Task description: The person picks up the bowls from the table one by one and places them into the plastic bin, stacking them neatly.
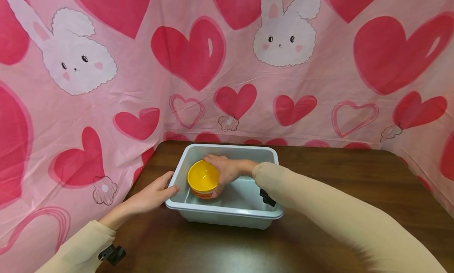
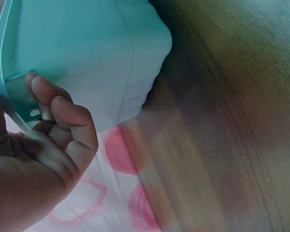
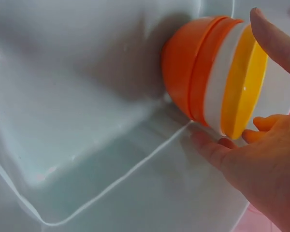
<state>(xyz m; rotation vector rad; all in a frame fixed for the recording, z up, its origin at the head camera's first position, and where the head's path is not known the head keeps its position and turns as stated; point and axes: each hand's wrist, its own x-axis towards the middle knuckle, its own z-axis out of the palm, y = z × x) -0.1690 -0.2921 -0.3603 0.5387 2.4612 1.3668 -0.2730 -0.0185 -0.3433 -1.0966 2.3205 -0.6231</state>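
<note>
A grey plastic basin (image 1: 227, 212) stands on the brown table. Nested bowls lean in its left part: yellow (image 1: 203, 176) on top, then white (image 3: 218, 72), with orange bowls (image 3: 181, 67) underneath. My right hand (image 1: 228, 171) reaches into the basin and holds the stack by its side, thumb at the yellow rim and fingers along the opposite edge in the right wrist view. With my left hand (image 1: 152, 194) I grip the basin's left rim. Its fingers curl under the handle edge in the left wrist view, beside the outer wall (image 2: 87, 63).
The wooden table (image 1: 337, 178) extends right of the basin and in front of it. A pink cloth (image 1: 198, 123) with hearts and rabbits hangs behind and to the left. Dark wrist cameras (image 1: 112, 254) sit on both sleeves.
</note>
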